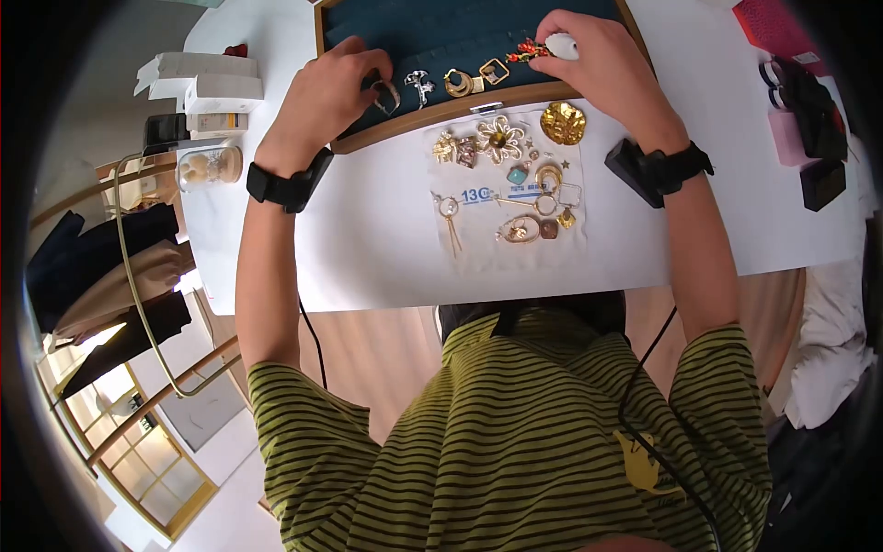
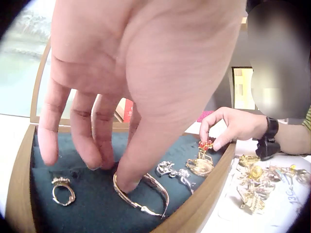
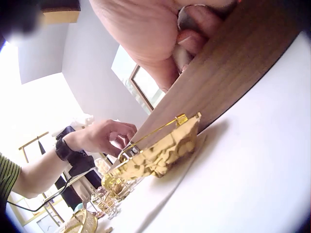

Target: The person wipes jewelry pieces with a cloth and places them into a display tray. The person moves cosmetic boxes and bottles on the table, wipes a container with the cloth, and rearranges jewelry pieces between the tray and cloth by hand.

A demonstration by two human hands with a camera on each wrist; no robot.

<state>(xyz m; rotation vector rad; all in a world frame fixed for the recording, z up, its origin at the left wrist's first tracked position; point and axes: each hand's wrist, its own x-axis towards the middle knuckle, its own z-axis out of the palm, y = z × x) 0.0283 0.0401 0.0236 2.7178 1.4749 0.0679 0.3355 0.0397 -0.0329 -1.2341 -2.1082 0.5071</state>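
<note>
My left hand (image 1: 331, 92) reaches over the front left of a wooden tray (image 1: 405, 122) lined in dark green. Its thumb and fingers pinch a hinged bangle (image 2: 165, 196), the thumb inside the loop. A ring (image 2: 64, 193) lies left of it on the lining. At the tray's right side, my right hand (image 1: 602, 69) pinches a red-and-gold piece of jewellery (image 1: 526, 51) by its end. A white rounded object (image 1: 562, 46) sits within the same hand. Between the hands lie a silver brooch (image 1: 419, 87), gold hoops (image 1: 460, 84) and a square gold piece (image 1: 494, 72).
Before the tray, a white cloth (image 1: 469, 248) bears several brooches and trinkets, with a gold shell-like brooch (image 1: 563, 123) at its corner. White boxes (image 1: 221, 95) and a glass jar (image 1: 210, 167) stand at the left. A pink bottle (image 1: 785, 136) and black items (image 1: 821, 184) are at the right.
</note>
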